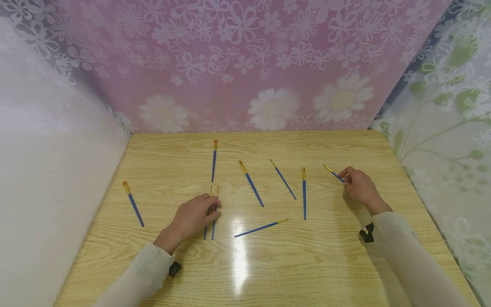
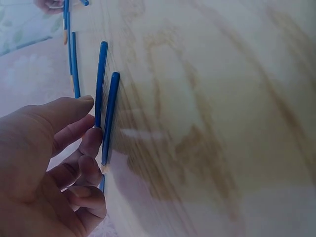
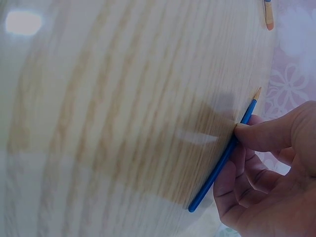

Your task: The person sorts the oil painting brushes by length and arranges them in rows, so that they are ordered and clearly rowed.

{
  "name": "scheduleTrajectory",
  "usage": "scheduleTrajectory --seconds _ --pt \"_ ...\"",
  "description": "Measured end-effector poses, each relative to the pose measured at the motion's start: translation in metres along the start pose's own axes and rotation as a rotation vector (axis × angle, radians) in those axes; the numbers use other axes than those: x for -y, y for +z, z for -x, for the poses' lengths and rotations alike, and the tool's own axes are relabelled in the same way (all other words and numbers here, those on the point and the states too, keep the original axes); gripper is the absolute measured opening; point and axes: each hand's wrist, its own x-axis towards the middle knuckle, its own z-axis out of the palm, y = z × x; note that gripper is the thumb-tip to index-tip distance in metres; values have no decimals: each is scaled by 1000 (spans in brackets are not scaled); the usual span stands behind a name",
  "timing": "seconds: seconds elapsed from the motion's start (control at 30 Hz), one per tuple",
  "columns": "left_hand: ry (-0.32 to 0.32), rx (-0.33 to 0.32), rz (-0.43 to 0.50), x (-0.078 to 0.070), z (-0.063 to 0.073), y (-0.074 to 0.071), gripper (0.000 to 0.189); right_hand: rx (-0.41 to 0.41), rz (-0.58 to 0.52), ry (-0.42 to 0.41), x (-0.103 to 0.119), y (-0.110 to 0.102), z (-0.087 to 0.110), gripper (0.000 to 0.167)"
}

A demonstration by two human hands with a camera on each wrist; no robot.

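Observation:
My right hand (image 1: 360,186) pinches a blue-handled paintbrush (image 1: 333,173) between thumb and fingers at the table's right side. In the right wrist view, the thumb presses on the upper part of the blue handle (image 3: 211,177), with the pale bristle tip beyond. Toward the left, my left hand (image 1: 194,215) hovers over two thin paintbrushes lying side by side, one on the left (image 1: 205,233) and one on the right (image 1: 213,230). Its fingers, loosely bent, are by these handles in the left wrist view. A gap shows between thumb and fingers, and neither brush looks gripped.
Several more blue paintbrushes lie about the wooden table (image 1: 307,260): one at far left (image 1: 135,209), one at the back (image 1: 214,164), one slanting at centre (image 1: 253,187), one lying crosswise (image 1: 258,229), and two nearer the right hand. A pink floral curtain (image 1: 230,85) hangs behind.

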Motion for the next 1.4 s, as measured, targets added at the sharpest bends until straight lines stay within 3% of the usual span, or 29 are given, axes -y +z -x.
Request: scheduleTrajectory --seconds 0.43,1.07,1.23,1.4 --pt "26 -42 0 2 -1 7 12 18 4 6 -4 0 -3 28" --pt "-19 -39 30 2 -3 9 12 18 -4 6 -4 1 -3 27" --pt "-41 -29 49 10 -2 7 13 19 -5 12 -4 1 -3 27" --pt "-51 -48 66 23 -2 -6 15 21 -7 15 -5 1 -4 27"
